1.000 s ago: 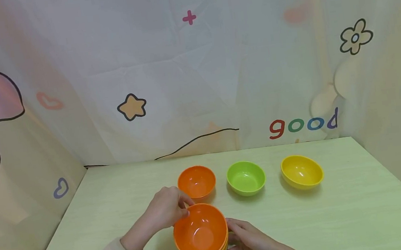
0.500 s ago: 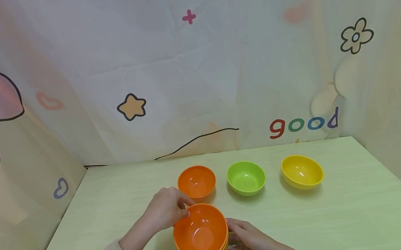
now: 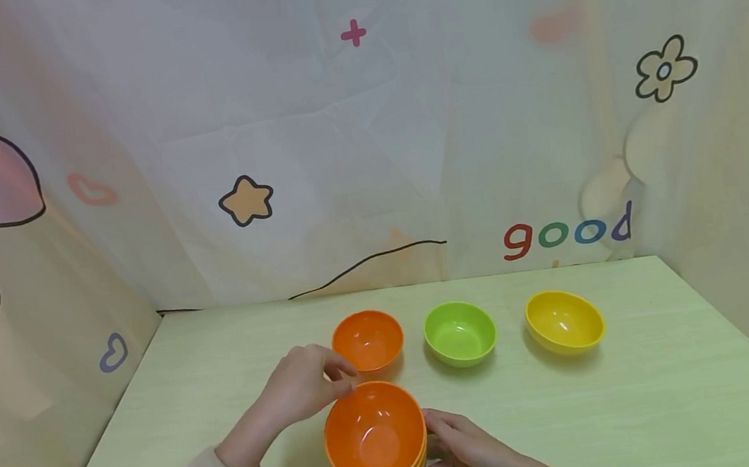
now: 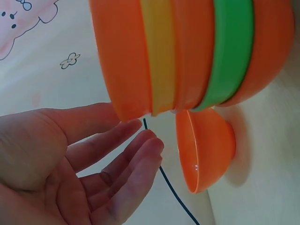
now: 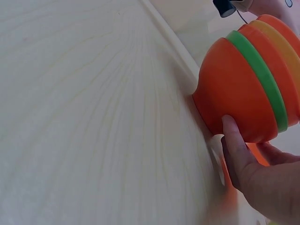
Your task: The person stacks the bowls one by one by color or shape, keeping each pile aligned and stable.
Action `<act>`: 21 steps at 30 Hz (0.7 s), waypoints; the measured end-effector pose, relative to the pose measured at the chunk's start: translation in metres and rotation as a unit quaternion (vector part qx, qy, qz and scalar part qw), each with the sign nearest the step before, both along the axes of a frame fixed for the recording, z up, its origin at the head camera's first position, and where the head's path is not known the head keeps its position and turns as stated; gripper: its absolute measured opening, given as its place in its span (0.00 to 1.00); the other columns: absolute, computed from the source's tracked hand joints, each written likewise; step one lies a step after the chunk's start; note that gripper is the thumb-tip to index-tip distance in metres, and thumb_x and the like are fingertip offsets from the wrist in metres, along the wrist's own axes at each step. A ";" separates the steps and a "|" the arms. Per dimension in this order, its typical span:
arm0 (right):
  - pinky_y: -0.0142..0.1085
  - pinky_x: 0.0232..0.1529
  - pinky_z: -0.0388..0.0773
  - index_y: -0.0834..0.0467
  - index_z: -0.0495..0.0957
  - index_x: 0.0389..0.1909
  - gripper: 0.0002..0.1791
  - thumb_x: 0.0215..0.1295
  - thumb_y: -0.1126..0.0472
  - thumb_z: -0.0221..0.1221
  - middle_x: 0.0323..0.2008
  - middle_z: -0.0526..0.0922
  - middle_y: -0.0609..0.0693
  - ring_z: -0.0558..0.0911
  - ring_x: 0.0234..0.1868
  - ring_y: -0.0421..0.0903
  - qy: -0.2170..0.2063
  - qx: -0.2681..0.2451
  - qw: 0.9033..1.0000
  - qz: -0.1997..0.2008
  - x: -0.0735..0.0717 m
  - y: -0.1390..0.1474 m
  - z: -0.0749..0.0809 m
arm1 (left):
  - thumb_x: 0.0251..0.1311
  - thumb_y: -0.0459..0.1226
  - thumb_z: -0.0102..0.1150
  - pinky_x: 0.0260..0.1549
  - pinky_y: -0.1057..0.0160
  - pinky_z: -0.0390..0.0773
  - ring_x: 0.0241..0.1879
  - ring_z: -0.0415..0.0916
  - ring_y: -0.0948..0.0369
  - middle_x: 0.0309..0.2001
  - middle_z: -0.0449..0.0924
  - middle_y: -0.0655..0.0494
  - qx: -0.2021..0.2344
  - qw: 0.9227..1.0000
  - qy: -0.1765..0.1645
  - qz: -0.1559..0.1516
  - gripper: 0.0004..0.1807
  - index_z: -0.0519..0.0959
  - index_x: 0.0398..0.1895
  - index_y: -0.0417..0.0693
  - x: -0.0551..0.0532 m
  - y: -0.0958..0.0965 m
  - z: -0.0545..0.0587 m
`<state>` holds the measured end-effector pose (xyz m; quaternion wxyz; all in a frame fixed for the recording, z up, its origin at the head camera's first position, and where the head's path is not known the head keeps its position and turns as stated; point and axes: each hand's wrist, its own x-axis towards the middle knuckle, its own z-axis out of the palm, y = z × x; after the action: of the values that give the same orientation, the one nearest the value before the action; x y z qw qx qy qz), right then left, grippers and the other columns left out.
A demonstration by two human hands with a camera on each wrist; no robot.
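Observation:
A stack of nested bowls [image 3: 377, 437] stands at the table's front middle: orange on top, then yellow, orange, green and orange, as the left wrist view shows. My right hand [image 3: 472, 450] holds the stack from its right side; in the right wrist view its fingertips [image 5: 229, 124] press on the lowest orange bowl [image 5: 234, 89]. At the top bowl's back left rim is my left hand [image 3: 304, 384]. One digit reaches that rim while the other fingers [image 4: 140, 164] stay loosely bent, free of the bowls. Whether that digit still touches is unclear.
Behind the stack, a row of single bowls crosses the table [image 3: 642, 388]: an orange bowl [image 3: 368, 342], a green bowl [image 3: 460, 335] and a yellow bowl [image 3: 565, 323]. A printed curtain [image 3: 337, 153] closes off the back and sides.
My left hand has loosened its pinch on the top bowl's rim and lifted slightly up and back. The stack and my right hand look unmoved.

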<state>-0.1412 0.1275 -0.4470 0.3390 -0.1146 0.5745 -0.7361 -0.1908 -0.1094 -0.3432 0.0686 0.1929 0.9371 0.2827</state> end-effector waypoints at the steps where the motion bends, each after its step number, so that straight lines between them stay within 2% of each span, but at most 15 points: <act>1: 0.41 0.49 0.78 0.65 0.56 0.67 0.35 0.70 0.44 0.42 0.62 0.68 0.60 0.76 0.54 0.48 -0.001 -0.001 1.000 0.001 0.000 0.000 0.000 | 0.49 0.36 0.66 0.21 0.67 0.71 0.24 0.70 0.63 0.24 0.77 0.61 0.003 1.000 0.007 0.005 0.06 0.85 0.32 0.49 -0.001 -0.001 0.000; 9: 0.41 0.49 0.78 0.66 0.57 0.66 0.36 0.69 0.43 0.43 0.61 0.69 0.60 0.76 0.54 0.49 -0.005 0.004 1.000 -0.002 0.000 0.000 0.001 | 0.50 0.36 0.64 0.19 0.67 0.71 0.25 0.72 0.63 0.26 0.80 0.60 0.019 0.997 0.043 0.060 0.05 0.84 0.31 0.50 -0.012 -0.005 -0.008; 21: 0.41 0.49 0.78 0.65 0.58 0.66 0.35 0.69 0.42 0.43 0.60 0.70 0.60 0.77 0.53 0.48 -0.004 0.006 1.000 -0.004 -0.001 0.000 -0.001 | 0.52 0.35 0.63 0.23 0.68 0.74 0.29 0.74 0.61 0.31 0.82 0.56 0.029 0.992 0.051 0.112 0.08 0.84 0.36 0.45 -0.030 -0.008 -0.016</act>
<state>-0.1420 0.1276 -0.4478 0.3394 -0.1070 0.5781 -0.7342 -0.2208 -0.1177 -0.3589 -0.0164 0.1030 0.9466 0.3051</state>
